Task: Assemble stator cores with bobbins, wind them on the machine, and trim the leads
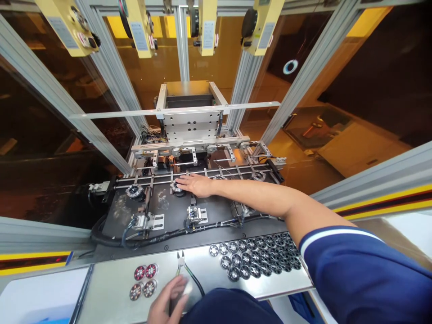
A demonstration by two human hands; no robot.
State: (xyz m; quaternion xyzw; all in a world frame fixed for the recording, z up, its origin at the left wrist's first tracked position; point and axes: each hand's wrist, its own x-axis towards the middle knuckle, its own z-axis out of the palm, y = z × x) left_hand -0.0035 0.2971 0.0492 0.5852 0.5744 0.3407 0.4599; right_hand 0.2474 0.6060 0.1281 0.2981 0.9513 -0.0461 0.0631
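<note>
My right hand (195, 185) reaches across to the machine, palm down. Its outstretched fingers rest over a dark round part (177, 188) in a fixture, covering some of it. Low in the view is my left hand (167, 301), blurred and loosely curled, with a gap between thumb and fingers. A pale patch shows at its fingertips; I cannot tell whether it is a finger cover or a small object. Just beyond it, nippers (181, 260) lie on the metal tray (111, 288), jaws pointing away and parted.
Several red-wound motor stators (145, 272) stand left on the tray, and rows of black round cores (251, 256) right. Another round part (135, 191) sits in the left fixture. Clamp blocks (195, 215) and a black cable (158, 237) line the machine's front. Aluminium posts (111, 139) enclose it.
</note>
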